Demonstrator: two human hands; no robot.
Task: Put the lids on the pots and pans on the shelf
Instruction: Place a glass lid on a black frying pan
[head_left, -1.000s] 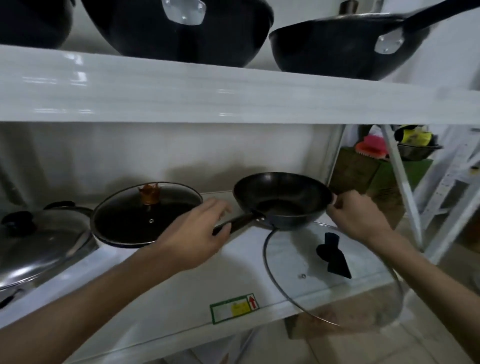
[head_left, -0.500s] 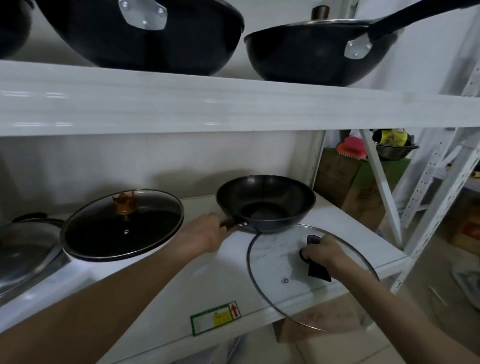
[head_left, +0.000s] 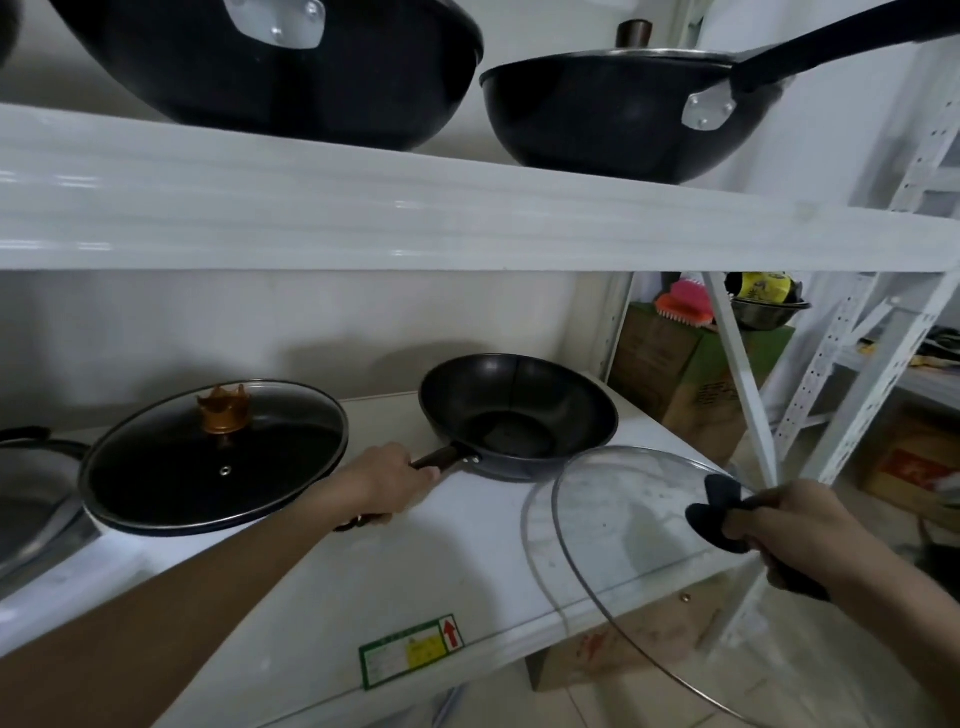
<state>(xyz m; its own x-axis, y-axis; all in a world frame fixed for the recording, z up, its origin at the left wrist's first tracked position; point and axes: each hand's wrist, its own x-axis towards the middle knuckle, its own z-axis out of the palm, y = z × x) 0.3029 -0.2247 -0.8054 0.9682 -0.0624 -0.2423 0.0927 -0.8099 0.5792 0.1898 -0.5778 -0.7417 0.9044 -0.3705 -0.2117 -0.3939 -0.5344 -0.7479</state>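
We see the left hand (head_left: 387, 475) closed around the dark handle of the open black pan (head_left: 517, 413), which sits on the white lower shelf (head_left: 322, 582). The right hand (head_left: 795, 525) grips the black knob of the glass lid (head_left: 623, 525) and holds it tilted over the front right edge of the shelf, just in front of the pan. To the left, another pan (head_left: 213, 462) already wears its lid with a golden knob.

Looks like a storeroom/back rm, not a kitchen: white slotted-metal shelving (head_left: 467, 208) w/ woks (head_left: 613, 114) & pans, cardboard boxes (head_left: 670, 374) stacked behind, more racks (head_left: 883, 332) at right.
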